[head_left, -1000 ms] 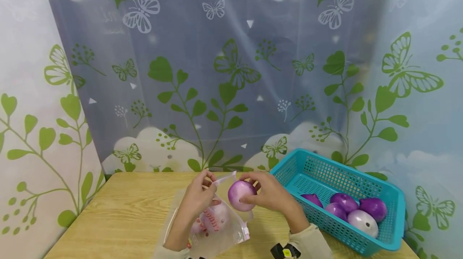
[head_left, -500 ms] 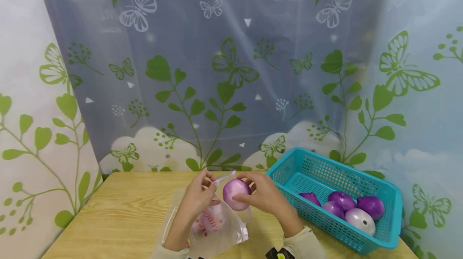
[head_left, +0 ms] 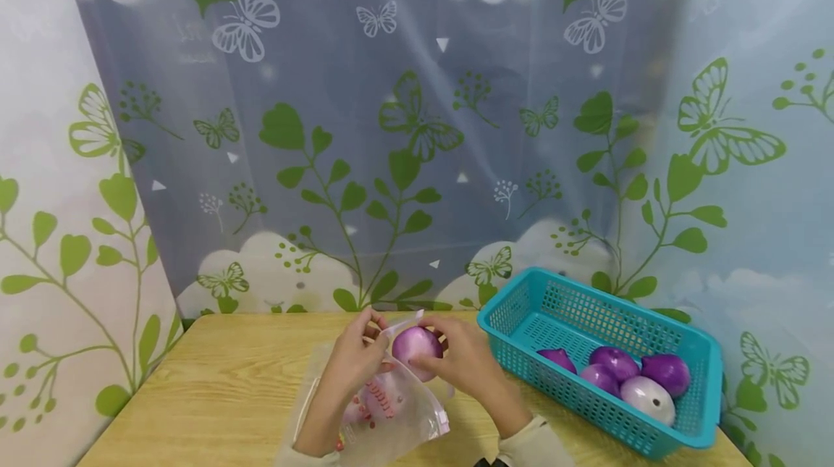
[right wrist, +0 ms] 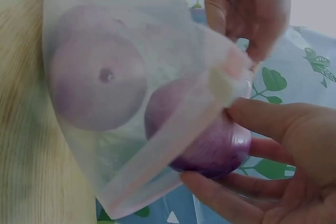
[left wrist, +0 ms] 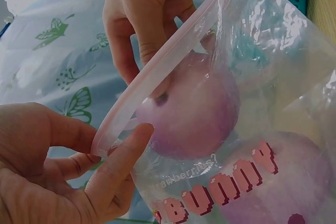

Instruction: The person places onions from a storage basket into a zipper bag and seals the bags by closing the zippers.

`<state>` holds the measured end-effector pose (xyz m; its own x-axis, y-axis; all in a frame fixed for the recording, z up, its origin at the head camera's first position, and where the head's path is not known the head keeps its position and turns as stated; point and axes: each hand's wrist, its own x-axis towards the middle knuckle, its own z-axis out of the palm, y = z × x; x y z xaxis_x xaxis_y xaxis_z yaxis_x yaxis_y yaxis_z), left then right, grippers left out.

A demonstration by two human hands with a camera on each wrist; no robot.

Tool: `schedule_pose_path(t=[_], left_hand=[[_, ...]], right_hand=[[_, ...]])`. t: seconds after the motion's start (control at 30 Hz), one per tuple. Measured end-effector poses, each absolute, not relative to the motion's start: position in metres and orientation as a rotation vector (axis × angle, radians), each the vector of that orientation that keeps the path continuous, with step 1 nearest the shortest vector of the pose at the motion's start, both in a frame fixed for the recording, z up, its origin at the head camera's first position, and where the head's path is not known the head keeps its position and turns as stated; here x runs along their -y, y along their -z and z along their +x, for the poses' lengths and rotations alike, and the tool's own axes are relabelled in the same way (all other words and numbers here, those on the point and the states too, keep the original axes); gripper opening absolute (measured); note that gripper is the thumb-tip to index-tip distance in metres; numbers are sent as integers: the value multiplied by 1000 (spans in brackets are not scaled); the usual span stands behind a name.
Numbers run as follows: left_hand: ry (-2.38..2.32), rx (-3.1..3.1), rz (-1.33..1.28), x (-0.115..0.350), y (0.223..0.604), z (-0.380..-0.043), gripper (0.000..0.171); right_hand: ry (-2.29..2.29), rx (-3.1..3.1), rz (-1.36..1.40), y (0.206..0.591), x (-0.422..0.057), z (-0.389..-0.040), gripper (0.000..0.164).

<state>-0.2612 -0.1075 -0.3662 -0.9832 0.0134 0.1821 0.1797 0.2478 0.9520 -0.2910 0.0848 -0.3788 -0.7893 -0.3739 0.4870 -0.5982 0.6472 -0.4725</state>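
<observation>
My left hand [head_left: 355,355] pinches the rim of a clear zip bag [head_left: 400,438] with red "BUNNY" lettering. My right hand [head_left: 465,355] grips a purple onion [head_left: 413,346] at the bag's mouth. In the left wrist view, that onion [left wrist: 191,108] shows through the plastic, inside the rim, with the right hand's fingers reaching in from above. Seen from the right wrist, the zip strip [right wrist: 173,148] crosses the onion, part of which sticks out. Deeper in the bag another purple onion [right wrist: 100,85] shows through the frosted side, and what looks like one more sits behind it.
To the right stands a turquoise perforated basket [head_left: 586,387], holding several purple onions [head_left: 615,363] and a paler one [head_left: 648,400]. Everything rests on a wood-grain table [head_left: 215,380]. A patterned curtain [head_left: 326,199] hangs behind the table.
My right hand has brought the onion leftward, from beside the bag's mouth into it. The left hand keeps its pinch on the rim. The head view has shifted slightly.
</observation>
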Motion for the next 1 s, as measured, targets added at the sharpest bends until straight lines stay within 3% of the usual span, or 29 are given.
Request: schedule_pose_path(t=[0.47, 1.0], left_hand=[[1833, 2338, -175, 108, 366, -263, 8], [1845, 2295, -154, 107, 365, -262, 7]], right_hand=[[-972, 2458, 1021, 385, -82, -292, 41], [-942, 2396, 914, 388, -73, -294, 26]])
